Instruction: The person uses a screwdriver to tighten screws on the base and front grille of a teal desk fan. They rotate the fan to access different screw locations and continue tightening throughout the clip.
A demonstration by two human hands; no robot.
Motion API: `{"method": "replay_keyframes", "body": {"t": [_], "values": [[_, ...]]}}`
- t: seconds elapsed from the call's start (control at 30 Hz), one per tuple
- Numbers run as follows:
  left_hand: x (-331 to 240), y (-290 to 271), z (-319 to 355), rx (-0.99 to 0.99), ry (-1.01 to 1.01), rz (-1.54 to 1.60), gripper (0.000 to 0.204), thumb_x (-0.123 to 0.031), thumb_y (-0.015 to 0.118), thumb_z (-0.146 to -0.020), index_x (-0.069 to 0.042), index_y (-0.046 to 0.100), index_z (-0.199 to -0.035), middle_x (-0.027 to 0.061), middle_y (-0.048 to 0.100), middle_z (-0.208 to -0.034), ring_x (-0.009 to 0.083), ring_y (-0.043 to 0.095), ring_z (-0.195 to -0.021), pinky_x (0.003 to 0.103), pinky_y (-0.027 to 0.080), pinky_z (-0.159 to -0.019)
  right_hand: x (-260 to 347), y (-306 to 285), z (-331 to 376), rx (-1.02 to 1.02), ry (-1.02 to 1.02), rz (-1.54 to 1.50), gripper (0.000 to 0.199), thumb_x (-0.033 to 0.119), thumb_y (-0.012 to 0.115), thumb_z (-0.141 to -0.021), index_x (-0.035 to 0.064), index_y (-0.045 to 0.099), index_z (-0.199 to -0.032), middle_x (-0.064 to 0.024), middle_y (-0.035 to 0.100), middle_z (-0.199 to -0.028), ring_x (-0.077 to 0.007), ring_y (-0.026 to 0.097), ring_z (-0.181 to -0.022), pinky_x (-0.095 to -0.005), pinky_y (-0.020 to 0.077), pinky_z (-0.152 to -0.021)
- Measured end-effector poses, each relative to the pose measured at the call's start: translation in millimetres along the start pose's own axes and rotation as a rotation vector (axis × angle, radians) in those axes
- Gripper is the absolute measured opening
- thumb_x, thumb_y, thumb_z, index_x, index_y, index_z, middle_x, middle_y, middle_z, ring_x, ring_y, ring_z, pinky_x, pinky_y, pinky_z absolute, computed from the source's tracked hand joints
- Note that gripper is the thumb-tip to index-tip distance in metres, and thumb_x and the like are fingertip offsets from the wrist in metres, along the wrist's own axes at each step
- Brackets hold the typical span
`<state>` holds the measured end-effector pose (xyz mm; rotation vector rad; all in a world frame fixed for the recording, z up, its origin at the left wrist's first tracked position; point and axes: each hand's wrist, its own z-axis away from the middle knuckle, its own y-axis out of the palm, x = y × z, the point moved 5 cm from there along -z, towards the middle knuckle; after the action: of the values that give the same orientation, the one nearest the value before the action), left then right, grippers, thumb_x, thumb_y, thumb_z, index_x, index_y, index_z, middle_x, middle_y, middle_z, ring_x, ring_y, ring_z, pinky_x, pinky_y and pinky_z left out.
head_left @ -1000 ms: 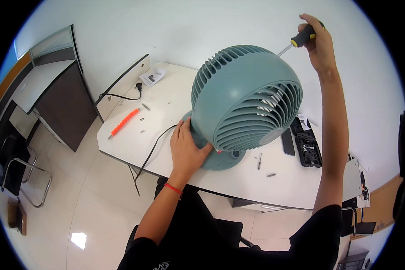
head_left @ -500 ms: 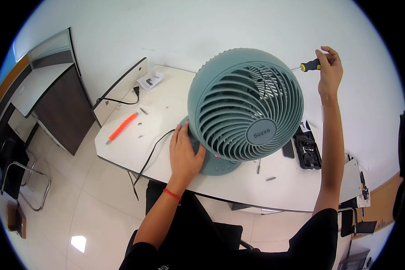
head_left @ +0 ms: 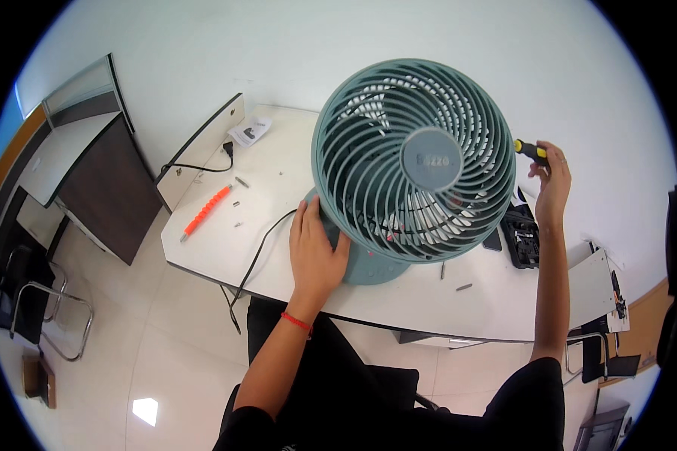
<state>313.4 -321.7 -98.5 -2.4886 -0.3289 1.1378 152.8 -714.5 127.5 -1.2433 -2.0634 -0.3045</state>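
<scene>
A white bench [head_left: 293, 263] with a rounded edge stands on a pale tiled floor [head_left: 128, 338]. On it rest a teal fan [head_left: 414, 161] on its round base, an orange-red ribbed tool [head_left: 205, 212], a black cable [head_left: 259, 252] trailing over the front edge, a folded paper leaflet [head_left: 250, 131], a black case of tool bits [head_left: 520, 239], and several small loose screws [head_left: 464, 286].

Looked down from head height through a single wide fisheye, close over the white table [head_left: 278, 248] at frame centre, forearms entering from the lower edge, floor bending toward the left rim.
</scene>
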Motion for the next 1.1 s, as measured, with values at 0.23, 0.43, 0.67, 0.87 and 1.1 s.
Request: {"method": "replay_keyframes", "body": {"t": [0.23, 0.43, 0.67, 0.87, 1.1], "values": [[-2.3, -1.6, -2.0, 0.014, -0.027, 0.008, 0.074, -0.02, 0.074, -0.095, 0.01, 0.046, -0.156, 0.0263, 0.055, -0.157, 0.0476, 0.041, -0.154, 0.052, 0.035, -0.126, -9.6, -24.5, 62.1, 0.065, 0.145, 0.003, 0.035, 0.023, 0.056, -0.113, -0.0026, 0.072, -0.131, -0.0039, 0.067, -0.099, -0.0084, 0.059, -0.083, -0.025, 0.0489, -0.075], [-2.3, -1.2, -2.6, 0.015, -0.032, 0.007, 0.074, -0.019, 0.075, -0.094, 0.01, 0.046, -0.156, 0.0267, 0.055, -0.157, 0.0477, 0.041, -0.154, 0.052, 0.036, -0.126, -18.4, -32.3, 110.3, 0.1, 0.246, -0.024, 0.042, 0.022, 0.056, -0.112, -0.0041, 0.064, -0.143, -0.0036, 0.067, -0.091, -0.0083, 0.059, -0.08, -0.0247, 0.0482, -0.077], [0.1, -0.6, -1.8, 0.011, -0.036, 0.027, 0.074, -0.019, 0.075, -0.094, 0.01, 0.045, -0.156, 0.0267, 0.055, -0.157, 0.0479, 0.041, -0.154, 0.051, 0.036, -0.126, -20.1, -24.6, 157.8, 0.128, 0.294, 0.004, 0.045, 0.021, 0.063, -0.109, -0.0072, 0.058, -0.144, -0.007, 0.067, -0.097, -0.0103, 0.058, -0.082, -0.0255, 0.0485, -0.078], [-1.5, -1.3, -2.4, 0.008, -0.043, 0.03, 0.073, -0.017, 0.073, -0.094, 0.01, 0.045, -0.155, 0.0268, 0.054, -0.158, 0.0485, 0.041, -0.154, 0.052, 0.035, -0.127, -13.3, -18.5, 192.0, 0.087, 0.287, 0.003, 0.048, 0.026, 0.065, -0.108, -0.007, 0.059, -0.143, -0.0105, 0.071, -0.107, -0.0118, 0.061, -0.084, -0.0279, 0.05, -0.082], [-1.2, -1.5, -1.9, 0.017, -0.028, 0.006, 0.072, -0.015, 0.072, -0.093, 0.01, 0.046, -0.155, 0.0266, 0.054, -0.157, 0.0476, 0.041, -0.154, 0.051, 0.035, -0.127, -6.1, -9.9, 233.0, -0.102, 0.171, -0.086, 0.047, 0.018, 0.064, -0.107, -0.0045, 0.056, -0.148, -0.0088, 0.067, -0.11, -0.0131, 0.062, -0.095, -0.0272, 0.0508, -0.086]]}}
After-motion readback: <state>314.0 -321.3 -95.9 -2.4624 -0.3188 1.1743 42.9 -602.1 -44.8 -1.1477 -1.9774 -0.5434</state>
